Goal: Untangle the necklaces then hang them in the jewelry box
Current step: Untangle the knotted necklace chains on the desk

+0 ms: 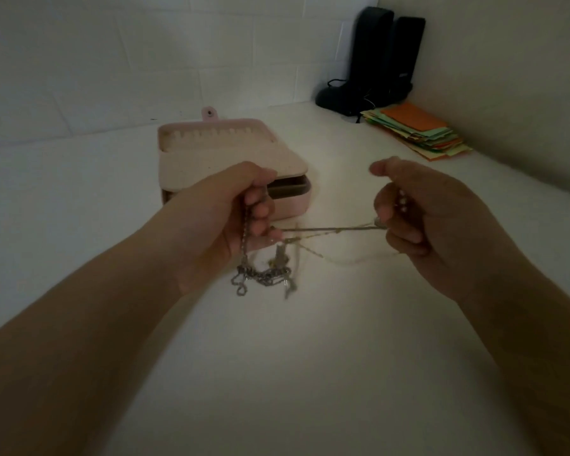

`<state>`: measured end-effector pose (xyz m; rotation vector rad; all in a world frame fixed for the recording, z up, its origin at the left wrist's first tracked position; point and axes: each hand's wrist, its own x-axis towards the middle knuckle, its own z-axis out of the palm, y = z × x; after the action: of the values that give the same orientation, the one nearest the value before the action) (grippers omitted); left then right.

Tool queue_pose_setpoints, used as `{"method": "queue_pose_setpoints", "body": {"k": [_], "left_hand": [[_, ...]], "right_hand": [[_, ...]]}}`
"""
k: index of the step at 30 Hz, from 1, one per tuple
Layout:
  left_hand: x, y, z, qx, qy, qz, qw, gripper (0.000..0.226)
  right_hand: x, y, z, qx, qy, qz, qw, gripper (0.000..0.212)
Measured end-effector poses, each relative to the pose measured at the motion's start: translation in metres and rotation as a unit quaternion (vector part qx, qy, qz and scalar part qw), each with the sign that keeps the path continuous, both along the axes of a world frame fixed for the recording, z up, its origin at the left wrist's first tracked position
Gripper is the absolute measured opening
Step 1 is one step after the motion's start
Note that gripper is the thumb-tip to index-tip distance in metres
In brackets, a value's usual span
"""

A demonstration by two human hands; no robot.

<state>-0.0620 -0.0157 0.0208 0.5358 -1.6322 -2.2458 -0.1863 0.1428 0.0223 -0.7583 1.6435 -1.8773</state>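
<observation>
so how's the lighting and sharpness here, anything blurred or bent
Head view: dim overall, with a brighter pool of light on the table under the tangled necklaces; corners and forearms fall into shadow. The dangling chain ends are motion-blurred, while the left hand and right hand are soft. Wide-angle distortion bows the wall tile lines behind the jewelry box.

Metal-link necklaces (264,274) are glinting dully, with pearly beads (402,200) showing a soft sheen. The jewelry box (234,153) is presenting a matt, pink leather-like skin. The tabletop (293,373) is appearing smooth and matt; the coloured paper stack (418,130) is looking matt.
</observation>
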Motion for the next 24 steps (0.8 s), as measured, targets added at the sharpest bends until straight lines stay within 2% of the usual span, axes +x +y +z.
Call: {"method": "queue_pose_setpoints", "body": {"k": [6,8,10,14,18,20,22,24], "left_hand": [[0.0,-0.003,-0.004,-0.072,-0.031,-0.015,0.997,0.034],[0.0,-0.003,-0.004,-0.079,-0.034,-0.02,0.996,0.035],[0.001,-0.003,-0.003,-0.086,-0.03,-0.025,0.996,0.034],[0.003,-0.006,-0.001,-0.09,-0.014,-0.019,0.996,0.03],[0.004,-0.005,-0.002,-0.119,-0.033,-0.021,0.992,0.025],[0.004,-0.004,-0.003,-0.174,-0.06,-0.009,0.983,0.027],[0.003,-0.003,-0.005,-0.258,-0.092,-0.001,0.962,0.026],[0.003,-0.002,-0.007,-0.301,-0.107,-0.01,0.948,0.024]], "right_hand": [[0.009,-0.002,-0.001,0.146,0.15,0.023,0.978,0.03],[0.011,-0.003,-0.003,0.2,0.236,0.065,0.949,0.041],[0.013,-0.004,-0.005,0.266,0.322,0.114,0.901,0.049],[0.013,-0.004,-0.008,0.302,0.35,0.183,0.868,0.036],[0.01,-0.002,-0.004,0.303,0.352,0.175,0.868,0.034],[0.008,-0.001,-0.004,0.31,0.348,0.144,0.873,0.022],[0.006,0.001,-0.003,0.279,0.313,0.101,0.902,0.018],[0.003,0.002,0.0,0.216,0.234,0.063,0.946,0.022]]}}
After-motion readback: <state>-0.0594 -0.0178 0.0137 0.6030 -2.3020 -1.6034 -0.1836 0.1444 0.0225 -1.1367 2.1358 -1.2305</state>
